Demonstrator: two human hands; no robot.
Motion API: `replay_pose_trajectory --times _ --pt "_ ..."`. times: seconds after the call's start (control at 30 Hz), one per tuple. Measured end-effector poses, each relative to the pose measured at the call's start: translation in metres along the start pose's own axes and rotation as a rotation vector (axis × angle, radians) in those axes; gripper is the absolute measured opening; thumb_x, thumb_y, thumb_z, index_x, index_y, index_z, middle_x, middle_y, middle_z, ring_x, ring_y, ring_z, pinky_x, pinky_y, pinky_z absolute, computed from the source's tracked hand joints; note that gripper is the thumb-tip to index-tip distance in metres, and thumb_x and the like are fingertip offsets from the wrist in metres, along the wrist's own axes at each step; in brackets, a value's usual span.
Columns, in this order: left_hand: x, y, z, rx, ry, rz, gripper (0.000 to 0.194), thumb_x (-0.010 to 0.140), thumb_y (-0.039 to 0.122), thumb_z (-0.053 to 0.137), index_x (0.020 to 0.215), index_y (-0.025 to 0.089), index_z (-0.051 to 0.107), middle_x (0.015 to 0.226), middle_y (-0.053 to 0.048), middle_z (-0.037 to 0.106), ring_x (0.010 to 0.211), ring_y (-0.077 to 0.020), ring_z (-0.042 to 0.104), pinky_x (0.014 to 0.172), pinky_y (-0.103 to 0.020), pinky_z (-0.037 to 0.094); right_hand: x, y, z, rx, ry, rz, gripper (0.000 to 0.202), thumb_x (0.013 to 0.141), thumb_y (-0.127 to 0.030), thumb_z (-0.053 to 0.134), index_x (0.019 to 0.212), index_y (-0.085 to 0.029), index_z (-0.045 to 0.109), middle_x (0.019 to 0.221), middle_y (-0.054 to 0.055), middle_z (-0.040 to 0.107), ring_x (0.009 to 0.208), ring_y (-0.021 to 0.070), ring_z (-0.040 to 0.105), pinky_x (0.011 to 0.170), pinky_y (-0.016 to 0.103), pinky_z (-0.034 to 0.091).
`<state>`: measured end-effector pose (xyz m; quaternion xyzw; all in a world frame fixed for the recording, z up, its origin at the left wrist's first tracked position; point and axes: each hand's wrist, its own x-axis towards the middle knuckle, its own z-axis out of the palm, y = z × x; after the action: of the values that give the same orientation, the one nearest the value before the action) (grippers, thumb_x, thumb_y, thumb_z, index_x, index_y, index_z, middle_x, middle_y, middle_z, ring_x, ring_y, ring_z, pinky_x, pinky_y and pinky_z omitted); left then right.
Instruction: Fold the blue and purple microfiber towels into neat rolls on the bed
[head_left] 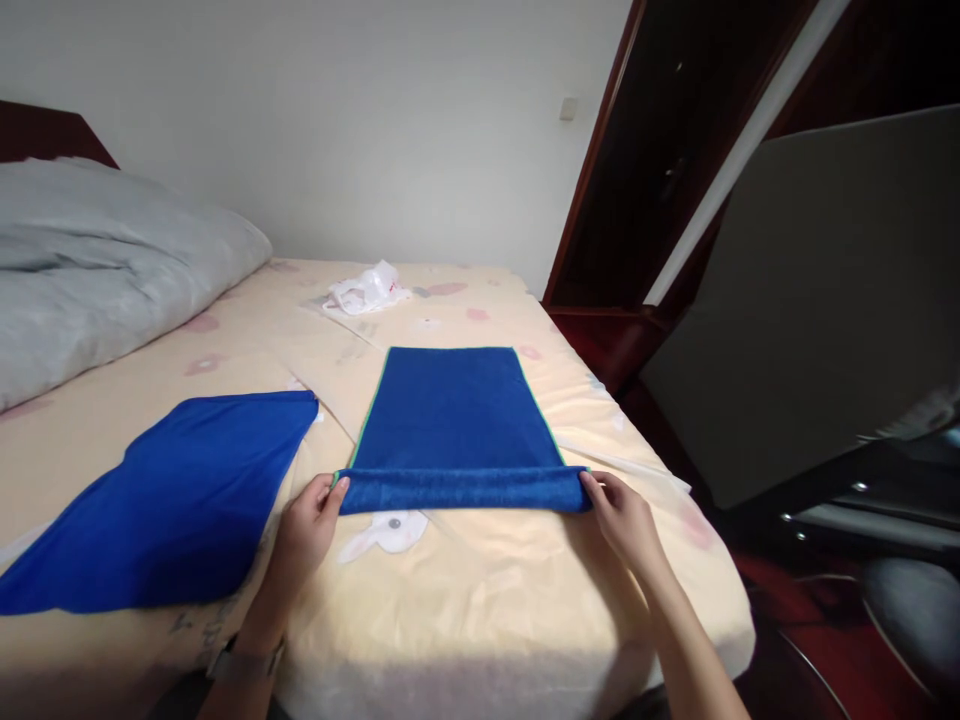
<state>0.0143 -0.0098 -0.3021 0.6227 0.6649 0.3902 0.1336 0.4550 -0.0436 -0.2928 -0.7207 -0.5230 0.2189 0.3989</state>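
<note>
A blue towel with green edging lies spread on the bed, its near end turned over into a flat band. My left hand pinches the left end of that band between thumb and fingers. At the opposite end, my right hand grips the band's right corner in the same way. A second blue cloth, smooth and unevenly spread, lies to the left of my left hand, touched by neither hand.
The bed has a cream sheet with rabbit and flower prints. A crumpled white plastic bag rests near the wall. Grey bedding is heaped at the far left. Beyond the bed's right edge stand a large grey panel and a dark door.
</note>
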Motion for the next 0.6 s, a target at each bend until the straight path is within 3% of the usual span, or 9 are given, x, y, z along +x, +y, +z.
replay_pose_trajectory --times 0.07,0.13,0.27,0.47,0.6 --pt "-0.003 0.004 -0.005 0.077 -0.002 -0.012 0.036 0.091 0.055 0.048 0.081 0.022 0.059 0.056 0.005 0.05 0.055 -0.0144 0.05 0.055 -0.023 0.035 -0.003 0.002 -0.005 -0.01 -0.049 0.008 0.048 0.09 -0.063 0.047 0.093 -0.021 0.07 0.088 0.007 0.076 0.084 0.0271 0.07 0.07 0.03 0.046" --pt "-0.007 0.006 -0.008 0.166 -0.081 -0.02 0.032 0.09 0.051 0.05 0.078 0.023 0.058 0.052 0.006 0.044 0.05 -0.0136 0.047 0.053 -0.023 0.031 -0.004 0.006 -0.008 -0.104 -0.132 0.024 0.045 0.09 -0.061 0.048 0.09 -0.023 0.072 0.084 0.006 0.076 0.08 0.0271 0.07 0.069 0.031 0.046" --pt "-0.011 0.007 -0.005 0.275 -0.225 -0.014 0.024 0.091 0.042 0.051 0.08 0.023 0.059 0.056 0.004 0.053 0.052 -0.0137 0.053 0.053 -0.023 0.03 -0.004 0.011 -0.006 -0.298 -0.216 0.052 0.037 0.089 -0.057 0.05 0.088 -0.026 0.072 0.084 0.004 0.077 0.082 0.0285 0.071 0.069 0.032 0.045" --pt "-0.012 0.005 -0.002 0.506 -0.136 0.168 0.022 0.095 0.038 0.052 0.085 0.021 0.062 0.062 0.0 0.063 0.06 -0.0201 0.064 0.056 -0.027 0.033 -0.006 0.006 -0.004 -0.404 -0.191 0.087 0.033 0.091 -0.055 0.05 0.095 -0.03 0.07 0.091 0.003 0.077 0.089 0.0293 0.07 0.068 0.033 0.046" --pt "-0.011 0.01 -0.007 0.536 0.068 0.368 0.024 0.097 0.035 0.05 0.095 0.017 0.066 0.083 -0.008 0.072 0.081 -0.0268 0.068 0.072 -0.035 0.045 -0.01 0.001 -0.008 -0.422 -0.064 0.009 0.034 0.093 -0.052 0.049 0.108 -0.027 0.065 0.096 0.006 0.076 0.09 0.03 0.069 0.07 0.037 0.049"
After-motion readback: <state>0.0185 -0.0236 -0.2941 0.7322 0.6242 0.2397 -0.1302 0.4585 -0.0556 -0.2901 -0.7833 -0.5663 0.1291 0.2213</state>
